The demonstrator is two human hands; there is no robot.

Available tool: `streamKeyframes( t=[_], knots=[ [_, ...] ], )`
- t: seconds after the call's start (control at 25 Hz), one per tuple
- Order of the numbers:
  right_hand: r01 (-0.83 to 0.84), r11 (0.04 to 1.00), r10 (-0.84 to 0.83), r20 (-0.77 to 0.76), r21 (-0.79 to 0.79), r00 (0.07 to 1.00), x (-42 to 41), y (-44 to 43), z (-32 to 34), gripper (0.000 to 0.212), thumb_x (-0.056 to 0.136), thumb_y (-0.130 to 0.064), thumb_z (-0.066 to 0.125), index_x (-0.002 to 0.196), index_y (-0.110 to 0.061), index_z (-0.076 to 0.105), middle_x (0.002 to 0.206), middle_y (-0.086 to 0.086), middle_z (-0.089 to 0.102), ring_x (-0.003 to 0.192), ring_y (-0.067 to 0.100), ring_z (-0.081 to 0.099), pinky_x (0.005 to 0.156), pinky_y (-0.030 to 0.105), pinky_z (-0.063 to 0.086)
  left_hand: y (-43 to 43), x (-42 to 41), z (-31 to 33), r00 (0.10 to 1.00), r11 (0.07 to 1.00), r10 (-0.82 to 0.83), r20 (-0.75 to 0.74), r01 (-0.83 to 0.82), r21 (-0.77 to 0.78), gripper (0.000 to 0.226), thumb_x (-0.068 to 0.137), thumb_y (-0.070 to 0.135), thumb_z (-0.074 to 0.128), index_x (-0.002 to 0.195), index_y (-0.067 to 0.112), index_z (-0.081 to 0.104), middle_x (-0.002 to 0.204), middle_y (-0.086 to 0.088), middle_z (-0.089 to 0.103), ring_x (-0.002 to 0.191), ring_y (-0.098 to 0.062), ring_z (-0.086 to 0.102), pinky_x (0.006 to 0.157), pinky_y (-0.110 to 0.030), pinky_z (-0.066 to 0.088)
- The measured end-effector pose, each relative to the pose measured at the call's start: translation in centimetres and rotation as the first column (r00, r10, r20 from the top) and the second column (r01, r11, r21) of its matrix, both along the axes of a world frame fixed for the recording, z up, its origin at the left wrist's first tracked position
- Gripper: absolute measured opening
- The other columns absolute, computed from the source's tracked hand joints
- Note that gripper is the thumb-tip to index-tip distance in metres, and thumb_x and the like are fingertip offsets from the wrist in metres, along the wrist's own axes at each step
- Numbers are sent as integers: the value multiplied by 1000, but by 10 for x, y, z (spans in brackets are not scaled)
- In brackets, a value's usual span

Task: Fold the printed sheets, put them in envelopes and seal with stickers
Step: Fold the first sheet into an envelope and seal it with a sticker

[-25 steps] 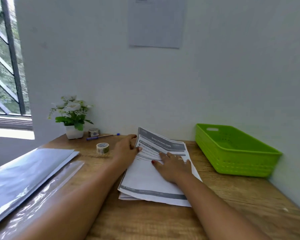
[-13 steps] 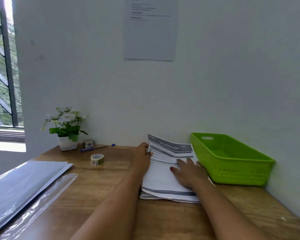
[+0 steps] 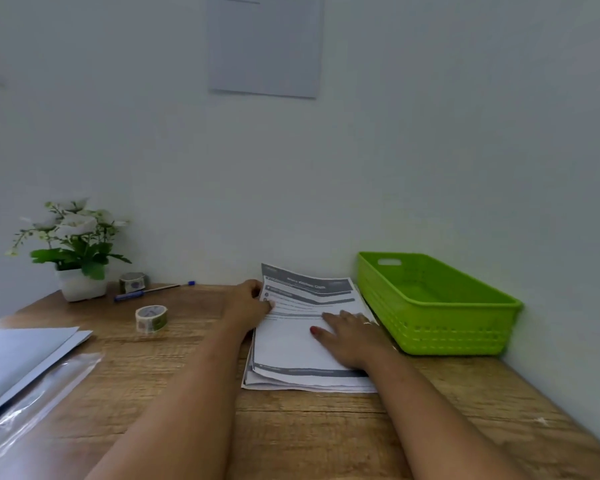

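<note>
Step in hand: folding, at its opening stage, with nothing yet enveloped or sealed. A stack of printed sheets (image 3: 309, 386) lies flat on the wooden surface (image 3: 309, 438), close to the back wall and just beside the green basket (image 3: 465, 306), which looks to hold nothing. The left hand (image 3: 248, 301) is at the far left edge of the top sheet (image 3: 291, 341), fingers curled round that edge with the thumb on the printed face, and the far end of the sheet stands slightly lifted off the stack. The right hand (image 3: 352, 336) lies flat on the same sheet, fingers straight and spread, pressing down and gripping nothing. Pale envelopes (image 3: 21, 358), as they appear, lie well apart at the left edge, partly beside clear wrapping. A roll of stickers (image 3: 151, 317) stands on the surface between envelopes and stack; a second roll (image 3: 132, 281) and a pen (image 3: 146, 292) sit further back by the potted plant (image 3: 73, 244). Assessment: the next move calls for separating only the top sheet, bringing its far edge toward the near edge, aligning the corners, and creasing with the flat hand. Care is needed that lower sheets do not lift with it.
</note>
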State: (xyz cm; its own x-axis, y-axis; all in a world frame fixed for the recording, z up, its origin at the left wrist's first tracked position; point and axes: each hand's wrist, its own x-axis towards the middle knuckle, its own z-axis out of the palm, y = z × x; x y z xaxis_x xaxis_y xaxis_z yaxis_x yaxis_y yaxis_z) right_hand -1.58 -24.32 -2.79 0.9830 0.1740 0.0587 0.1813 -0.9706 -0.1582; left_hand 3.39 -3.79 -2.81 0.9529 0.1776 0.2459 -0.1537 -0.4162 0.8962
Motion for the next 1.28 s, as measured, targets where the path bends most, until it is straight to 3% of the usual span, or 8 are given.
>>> streamKeyframes(
  t=[0.08,0.24,0.48,0.64,0.84,1.0,1.16,1.28],
  knots=[
    [8,1000,-8,8,5,1000,2,-6,1,68,91,-66,23,150,-32,21,159,4,17,146,27,16,119,42,13,-4,0,1,1000,996,20,-11,-19,85,18,81,16,71,93,11,59,99,-10,66,94,-27,63,88,-39,51],
    [-28,998,27,16,59,1000,2,-11,2,64,93,-62,29,148,-29,28,157,6,24,143,26,22,118,39,18,-5,6,3,996,999,49,-69,-50,-13,18,80,13,72,72,10,56,86,-13,67,85,-28,63,85,-39,52],
    [-37,997,32,68,72,997,-1,-10,9,51,98,-42,36,144,-19,36,151,7,36,138,26,34,113,38,29,-28,4,8,996,997,69,-54,-67,34,5,92,11,54,90,6,53,84,-7,57,71,-16,53,59,-25,43],
    [-48,993,47,16,111,999,-1,-7,9,58,96,-51,35,147,-23,30,155,5,30,142,23,28,116,41,24,-32,5,6,997,997,68,-39,-69,-26,6,97,13,40,100,8,42,100,-11,50,88,-22,50,71,-28,40],
    [-62,996,57,74,68,996,-4,0,12,61,95,-58,30,148,-28,27,157,3,24,144,25,23,117,43,21,-21,10,6,994,990,102,40,-98,-100,14,98,18,39,101,8,48,116,-16,53,102,-31,55,90,-45,50],
    [-92,988,49,304,128,951,-11,3,25,55,96,-54,30,143,-25,37,150,2,37,137,25,35,111,41,31,-5,3,9,995,958,85,47,-68,-279,10,101,17,35,104,14,44,115,-15,57,99,-27,56,88,-40,49],
    [-96,978,4,444,184,896,-22,-4,29,54,96,-53,31,142,-25,39,145,2,43,132,25,39,108,39,35,18,-16,16,985,944,159,68,-132,-303,15,102,15,32,112,10,41,120,-18,52,97,-24,49,83,-34,42],
    [-127,978,55,381,167,923,-30,3,20,75,86,-71,22,146,-27,30,149,4,37,136,26,35,112,40,31,37,-30,20,955,916,290,55,-261,-305,27,101,14,32,124,2,41,125,-20,51,106,-30,50,82,-32,37]
  ],
)
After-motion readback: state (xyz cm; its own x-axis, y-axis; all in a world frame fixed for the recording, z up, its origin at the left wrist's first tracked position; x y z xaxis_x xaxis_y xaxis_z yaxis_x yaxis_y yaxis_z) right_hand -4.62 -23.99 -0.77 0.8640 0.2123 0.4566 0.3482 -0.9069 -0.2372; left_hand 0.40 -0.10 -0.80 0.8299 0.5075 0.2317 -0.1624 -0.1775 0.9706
